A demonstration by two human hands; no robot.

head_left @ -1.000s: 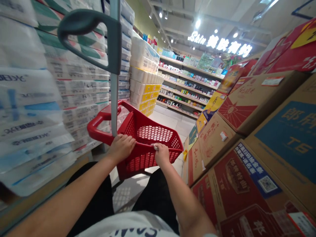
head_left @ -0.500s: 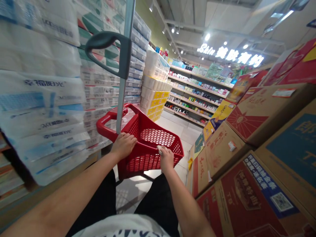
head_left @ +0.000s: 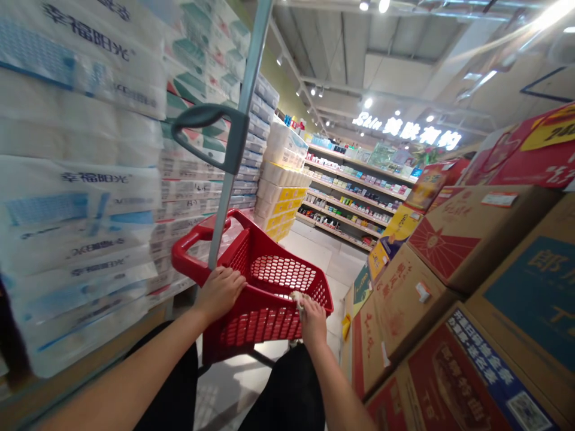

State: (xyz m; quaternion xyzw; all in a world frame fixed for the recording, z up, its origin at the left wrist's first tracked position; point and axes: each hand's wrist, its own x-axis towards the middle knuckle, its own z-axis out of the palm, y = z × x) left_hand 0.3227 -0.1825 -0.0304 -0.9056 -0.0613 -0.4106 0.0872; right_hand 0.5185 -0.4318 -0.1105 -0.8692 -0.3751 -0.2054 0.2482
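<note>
A red plastic shopping basket (head_left: 269, 281) on wheels stands in front of me in a shop aisle. Its grey pull handle (head_left: 211, 134) rises on a metal pole (head_left: 227, 197) from the near left corner. My left hand (head_left: 220, 293) rests on the basket's near rim beside the pole, fingers curled over the edge. My right hand (head_left: 312, 320) is closed on the near right rim, with a small white crumpled thing (head_left: 297, 297) pinched in its fingers. The basket looks empty inside.
Stacked packs of toilet paper (head_left: 90, 197) fill the left side. Cardboard boxes (head_left: 449, 263) in red and brown are piled along the right. Shelves of small goods (head_left: 350, 197) stand at the aisle's far end under a lit sign (head_left: 404, 129). Pale tiled floor (head_left: 323, 251) runs ahead.
The view has tilted upward and shifted, so the basket and both hands sit lower in the frame. Both hands stay on the basket's near rim.
</note>
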